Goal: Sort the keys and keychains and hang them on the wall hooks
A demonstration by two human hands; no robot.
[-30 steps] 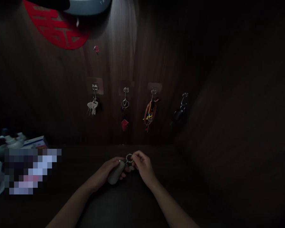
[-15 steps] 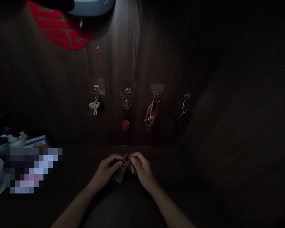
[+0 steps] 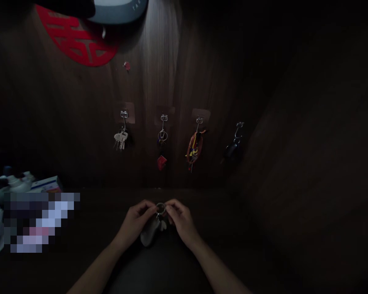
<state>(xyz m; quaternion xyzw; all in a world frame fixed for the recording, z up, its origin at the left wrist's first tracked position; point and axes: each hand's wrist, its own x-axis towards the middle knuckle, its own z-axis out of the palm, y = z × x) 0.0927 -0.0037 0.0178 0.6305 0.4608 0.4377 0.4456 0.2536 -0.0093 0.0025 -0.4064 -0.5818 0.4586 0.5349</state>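
In the head view, the left hand [image 3: 138, 218] and the right hand [image 3: 180, 218] each pinch one side of a metal ring [image 3: 161, 203], over the dark worktop [image 3: 217, 212]. A grey rounded fob [image 3: 149, 235] and a small pale piece [image 3: 163, 226] hang below it. White bottles [image 3: 16, 183] stand at left; their contents I cannot tell.

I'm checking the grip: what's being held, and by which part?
The left hand and right hand pinch opposite sides of a round silvery metal ring, an elongated grey fob below.
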